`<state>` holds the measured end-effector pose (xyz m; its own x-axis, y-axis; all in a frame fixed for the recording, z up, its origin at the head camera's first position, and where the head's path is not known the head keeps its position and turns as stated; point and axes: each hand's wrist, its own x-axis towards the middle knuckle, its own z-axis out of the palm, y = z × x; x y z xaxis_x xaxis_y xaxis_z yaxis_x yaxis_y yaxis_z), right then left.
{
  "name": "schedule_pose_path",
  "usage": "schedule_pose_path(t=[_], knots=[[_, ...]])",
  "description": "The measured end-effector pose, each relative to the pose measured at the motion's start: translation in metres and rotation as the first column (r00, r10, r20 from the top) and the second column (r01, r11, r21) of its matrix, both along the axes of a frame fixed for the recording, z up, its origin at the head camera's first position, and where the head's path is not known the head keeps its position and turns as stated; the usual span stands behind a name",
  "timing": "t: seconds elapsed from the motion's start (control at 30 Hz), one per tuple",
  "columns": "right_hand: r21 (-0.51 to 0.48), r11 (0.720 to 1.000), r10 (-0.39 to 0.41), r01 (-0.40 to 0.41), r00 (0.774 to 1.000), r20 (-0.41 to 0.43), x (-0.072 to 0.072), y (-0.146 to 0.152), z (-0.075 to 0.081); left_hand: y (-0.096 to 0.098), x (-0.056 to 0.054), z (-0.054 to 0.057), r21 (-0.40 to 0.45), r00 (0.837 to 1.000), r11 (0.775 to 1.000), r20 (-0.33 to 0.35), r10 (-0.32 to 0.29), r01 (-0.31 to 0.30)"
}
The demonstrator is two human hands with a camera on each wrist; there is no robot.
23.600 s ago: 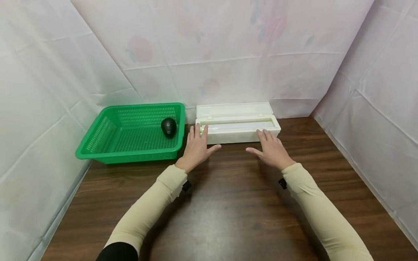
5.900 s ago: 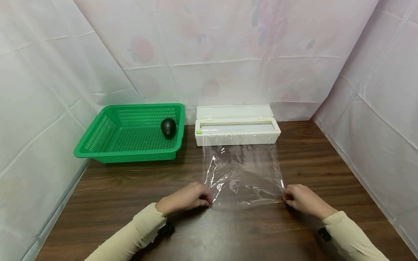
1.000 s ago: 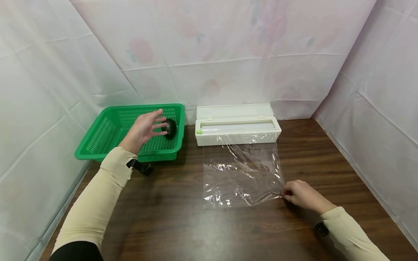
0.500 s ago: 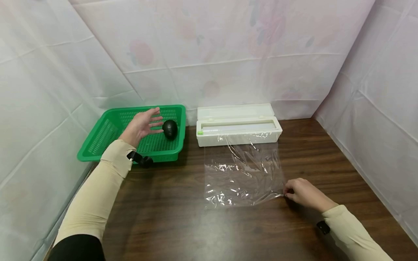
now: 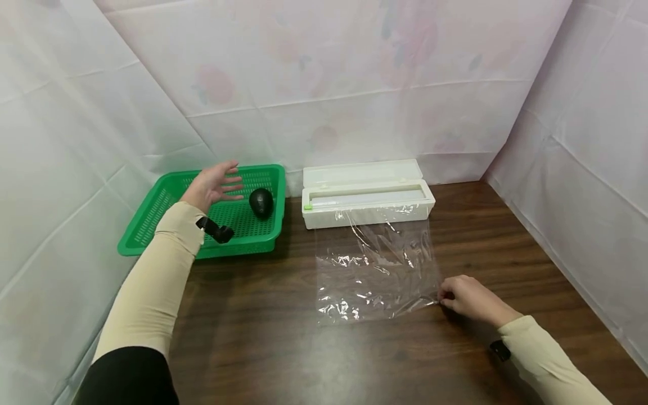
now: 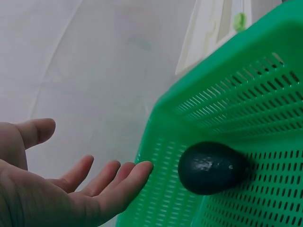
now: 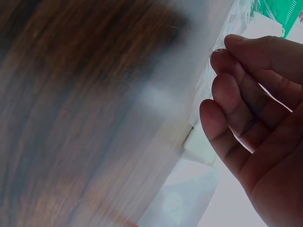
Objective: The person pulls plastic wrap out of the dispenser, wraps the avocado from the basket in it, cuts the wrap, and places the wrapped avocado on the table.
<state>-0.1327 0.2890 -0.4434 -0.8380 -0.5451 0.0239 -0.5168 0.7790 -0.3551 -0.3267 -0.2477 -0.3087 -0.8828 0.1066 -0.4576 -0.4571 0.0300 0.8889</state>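
My left hand (image 5: 215, 184) hovers over the green basket (image 5: 126, 239), palm turned sideways and fingers spread, holding nothing. A dark avocado (image 5: 261, 203) lies on the basket floor, to the right of those fingers. In the left wrist view the avocado (image 6: 213, 168) sits apart from the fingertips (image 6: 144, 169). Clear plastic wrap (image 5: 377, 270) stretches toward me from a white wrap dispenser box (image 5: 369, 215) with its lid up. With thumb and forefinger my right hand (image 5: 471, 299) pinches the wrap's near right corner; the right wrist view shows those fingertips (image 7: 235, 39) together.
The dispenser's green slider (image 5: 307, 207) is at its left end. Brown wooden table (image 5: 283, 349) runs under everything. Pale fabric walls (image 5: 324, 95) close in the back and both sides, the basket standing near the left one.
Over the last second my left hand has drawn back slightly left, away from the avocado. Earlier both hands held the wrap's near corners; the left one has since let go. The right hand stays put.
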Motion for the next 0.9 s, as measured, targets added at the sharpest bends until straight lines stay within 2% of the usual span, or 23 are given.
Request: schedule_pose_path(t=[0.23,0.33,0.57,0.73,0.9], knots=[[0.004,1.0,-0.009,0.009,1.0,0.006,0.003,-0.001,-0.001,0.001,-0.009,-0.008,0.001,0.998,1.0,0.052,0.022,-0.022],[0.006,1.0,-0.002,0.002,1.0,0.007,0.003,-0.002,-0.001,0.001,-0.011,-0.014,-0.015,0.999,1.0,0.049,0.02,-0.019],[0.007,1.0,0.005,-0.005,1.0,0.015,0.006,-0.001,-0.003,0.007,-0.007,-0.021,-0.072,0.998,0.997,0.054,0.026,-0.022],[0.005,1.0,0.005,-0.005,1.0,0.015,0.008,0.001,-0.005,0.009,-0.006,-0.029,-0.088,0.998,0.996,0.052,0.018,-0.014],[0.011,1.0,0.005,-0.005,1.0,0.012,0.011,0.004,-0.005,0.013,-0.006,-0.033,-0.093,0.996,0.995,0.075,0.039,-0.032]])
